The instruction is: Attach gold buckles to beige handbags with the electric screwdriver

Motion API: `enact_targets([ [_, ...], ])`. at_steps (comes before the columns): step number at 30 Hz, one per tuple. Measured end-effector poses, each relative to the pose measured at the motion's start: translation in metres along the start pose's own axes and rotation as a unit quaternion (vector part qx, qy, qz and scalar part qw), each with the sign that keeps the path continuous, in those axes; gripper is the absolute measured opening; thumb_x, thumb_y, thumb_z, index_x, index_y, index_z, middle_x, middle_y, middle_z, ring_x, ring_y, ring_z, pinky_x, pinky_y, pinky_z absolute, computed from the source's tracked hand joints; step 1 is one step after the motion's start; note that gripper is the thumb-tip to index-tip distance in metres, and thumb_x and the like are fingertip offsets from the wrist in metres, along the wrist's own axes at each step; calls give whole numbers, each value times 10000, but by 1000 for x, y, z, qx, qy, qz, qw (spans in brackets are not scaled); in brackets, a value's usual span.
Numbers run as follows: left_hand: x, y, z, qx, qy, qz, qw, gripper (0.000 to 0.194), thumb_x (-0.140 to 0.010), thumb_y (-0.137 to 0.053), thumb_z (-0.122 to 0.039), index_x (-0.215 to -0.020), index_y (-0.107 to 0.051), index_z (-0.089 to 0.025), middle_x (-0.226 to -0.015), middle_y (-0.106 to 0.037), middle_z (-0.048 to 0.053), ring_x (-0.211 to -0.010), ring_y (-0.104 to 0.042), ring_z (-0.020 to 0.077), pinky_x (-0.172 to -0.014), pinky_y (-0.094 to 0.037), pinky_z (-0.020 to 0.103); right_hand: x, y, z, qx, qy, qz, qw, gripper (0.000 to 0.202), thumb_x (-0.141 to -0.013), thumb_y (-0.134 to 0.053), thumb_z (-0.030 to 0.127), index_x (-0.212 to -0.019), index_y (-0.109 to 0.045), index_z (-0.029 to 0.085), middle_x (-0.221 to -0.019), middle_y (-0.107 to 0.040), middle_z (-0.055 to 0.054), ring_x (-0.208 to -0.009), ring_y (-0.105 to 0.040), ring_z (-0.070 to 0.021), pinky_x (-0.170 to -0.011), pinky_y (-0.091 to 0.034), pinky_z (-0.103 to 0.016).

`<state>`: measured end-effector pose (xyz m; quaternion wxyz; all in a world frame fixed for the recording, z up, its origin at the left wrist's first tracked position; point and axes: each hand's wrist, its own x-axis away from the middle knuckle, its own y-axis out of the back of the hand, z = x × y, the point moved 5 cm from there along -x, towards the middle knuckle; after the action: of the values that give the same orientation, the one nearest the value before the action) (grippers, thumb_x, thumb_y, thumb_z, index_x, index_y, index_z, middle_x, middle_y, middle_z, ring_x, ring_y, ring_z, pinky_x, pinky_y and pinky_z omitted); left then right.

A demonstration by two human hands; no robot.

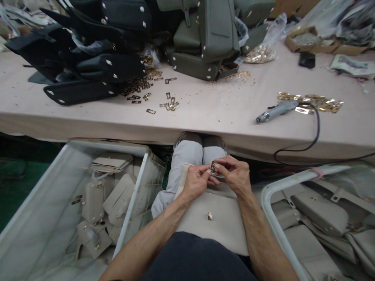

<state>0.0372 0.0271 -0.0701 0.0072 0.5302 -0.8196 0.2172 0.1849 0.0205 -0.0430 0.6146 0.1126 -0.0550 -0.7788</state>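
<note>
A beige bag (pixel 216 214) lies across my lap, with a small metal clasp (pixel 209 216) on its front. Above its upper part, my left hand (pixel 197 180) and my right hand (pixel 235 174) meet at a small gold-coloured metal plate (pixel 213 168). The fingertips of my left hand pinch the plate from the left. The thumb and fingers of my right hand close on it from the right.
A grey power screwdriver (pixel 277 111) with a black cable lies on the table (pixel 202 117) near gold plates (pixel 313 102). Black bags (pixel 111 66) and dark green bags (pixel 221 35) stand behind. Bins of beige bags flank me, left (pixel 137 187) and right (pixel 268 195).
</note>
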Motion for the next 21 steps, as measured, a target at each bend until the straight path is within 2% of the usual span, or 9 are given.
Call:
enact_targets([
  [9,-1,-1,-2,-1,8,6,1000,440,-883,-702,-428,-1123,-756,-63,-880,-783,134,-638,-760,186,-629,-635,264,-1,1,-2,21,15,-1,1000,131,-836,-753,300,-911,-834,231,-887,-746,-72,-787,-689,-202,-683,-546,-309],
  [15,-1,-1,-2,-10,2,0,1000,463,-892,-702,-453,-1123,-757,-56,-787,-764,115,-621,-751,186,-630,-638,277,-2,2,-6,12,13,-4,1000,147,-844,-752,315,-929,-823,219,-896,-742,-69,-759,-673,-193,-683,-527,-310],
  [21,0,-2,-2,-7,-8,1,1000,398,-900,-684,-370,-1123,-761,-49,-872,-778,133,-613,-750,179,-628,-638,269,-2,3,-2,17,9,-5,1000,143,-853,-751,316,-932,-815,216,-914,-747,-70,-792,-680,-201,-714,-518,-319],
])
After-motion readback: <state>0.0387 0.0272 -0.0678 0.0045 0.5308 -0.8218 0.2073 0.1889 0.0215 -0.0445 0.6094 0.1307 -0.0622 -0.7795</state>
